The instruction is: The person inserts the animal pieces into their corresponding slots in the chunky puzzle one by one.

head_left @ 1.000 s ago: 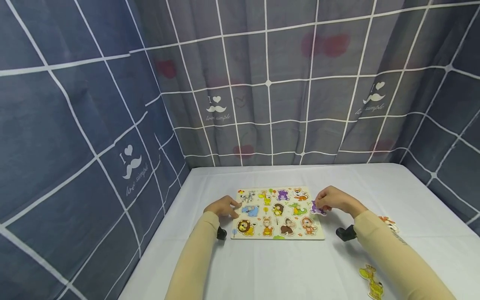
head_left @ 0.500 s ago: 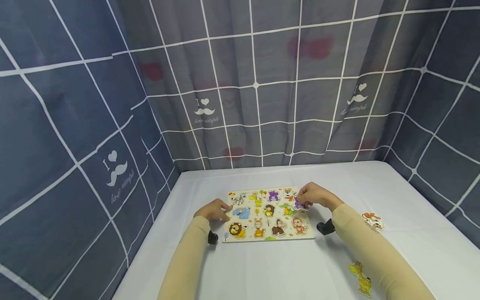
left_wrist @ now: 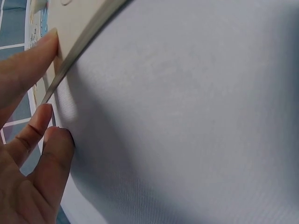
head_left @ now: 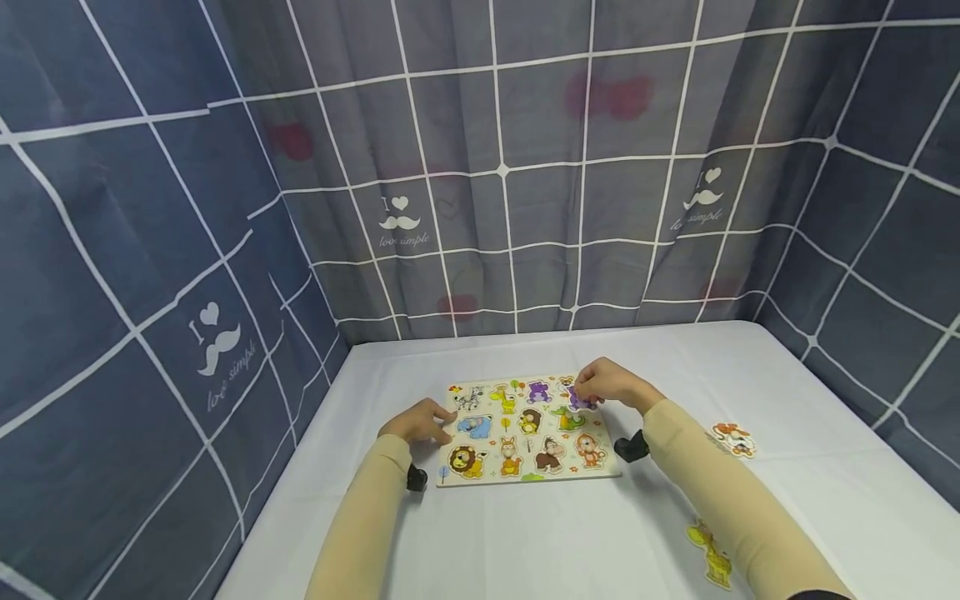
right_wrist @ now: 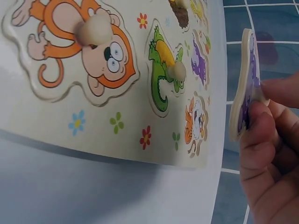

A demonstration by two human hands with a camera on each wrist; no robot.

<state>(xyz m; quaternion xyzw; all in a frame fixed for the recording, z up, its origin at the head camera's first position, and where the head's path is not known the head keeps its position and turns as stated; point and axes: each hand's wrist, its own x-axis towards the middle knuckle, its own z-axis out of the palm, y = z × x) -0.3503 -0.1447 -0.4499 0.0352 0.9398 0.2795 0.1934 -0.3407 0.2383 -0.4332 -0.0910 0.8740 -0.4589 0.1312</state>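
Observation:
A pale wooden animal puzzle board lies on the white table. My left hand is at its left edge. In the left wrist view, the thumb lies on the board's top and the other fingertips are close to the edge. My right hand pinches a purple animal puzzle piece over the board's upper right. In the right wrist view this piece stands off the board, edge-on to the camera. Below it, the board shows a purple figure and a tiger figure, both without knobs.
A loose tiger piece and a loose giraffe piece lie on the table beside the right sleeve. Monkey and crocodile pieces with wooden knobs sit in the board. Dark checked curtains surround the table.
My right hand has carried the purple piece leftward from the board's right edge to over its upper right. My left hand stays at the left edge. The head view has shifted slightly.

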